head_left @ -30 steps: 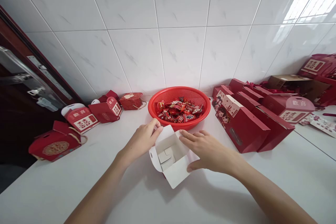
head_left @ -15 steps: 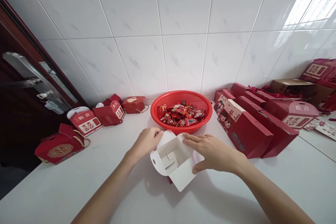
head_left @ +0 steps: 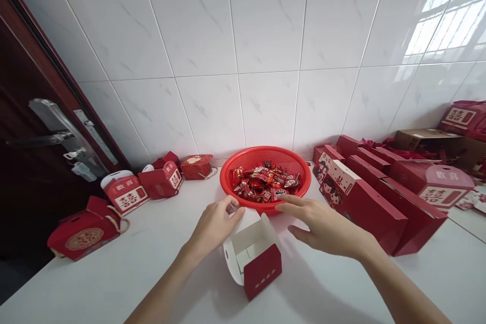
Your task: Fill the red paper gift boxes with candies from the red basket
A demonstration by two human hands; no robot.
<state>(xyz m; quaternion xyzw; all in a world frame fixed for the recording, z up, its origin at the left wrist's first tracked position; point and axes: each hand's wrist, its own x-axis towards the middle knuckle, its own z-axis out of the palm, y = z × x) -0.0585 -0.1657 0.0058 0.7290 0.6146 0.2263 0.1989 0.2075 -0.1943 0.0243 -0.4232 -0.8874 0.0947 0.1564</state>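
Observation:
A small red candy box [head_left: 261,271] with a white inside stands open on the white table, its near flap upright with small gold print. The far white flap is at the fingers of my left hand [head_left: 218,223], which are curled together with the thumb against it. My right hand [head_left: 322,220] is spread with nothing in it, just right of the box and apart from it, fingertips over the front rim of the red plastic basket [head_left: 228,185]. Wrapped candies [head_left: 266,182] in red packaging fill the basket's bottom.
Several finished-looking red gift boxes [head_left: 127,193] line the table's left side, by a dark door with a metal handle [head_left: 56,137]. Larger red cartons [head_left: 364,200] stand in rows at the right. Behind them is a brown cardboard box [head_left: 413,136]. A tiled wall closes the back.
The box's near flap has swung from lying outward to upright, showing its red outside. My right hand has let go of the box and moved right. The view has tilted up slightly.

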